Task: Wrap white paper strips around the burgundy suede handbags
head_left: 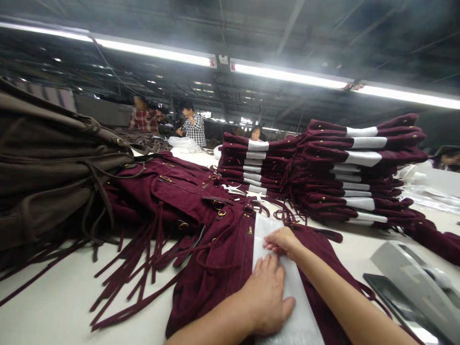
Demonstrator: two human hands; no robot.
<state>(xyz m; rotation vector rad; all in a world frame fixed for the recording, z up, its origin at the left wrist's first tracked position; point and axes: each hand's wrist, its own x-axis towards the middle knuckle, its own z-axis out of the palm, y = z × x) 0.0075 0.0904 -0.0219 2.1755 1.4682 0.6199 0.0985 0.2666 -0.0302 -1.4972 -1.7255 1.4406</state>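
A burgundy suede-like piece with straps and metal fittings lies folded on the table in front of me. Down its middle runs a white, foam-like strip. My left hand rests flat on this strip with its fingers stretched out. Just beyond it, my right hand has its fingertips pinched together over the strip's upper part; what is between them is too small to make out. Another burgundy piece with buckles and fringe lies spread out beyond, to the left.
Stacks of folded burgundy pieces with white bands rise at the back right. A tall brown pile stands at the left. A phone-like dark slab and a grey device lie at the right. Several people stand in the background.
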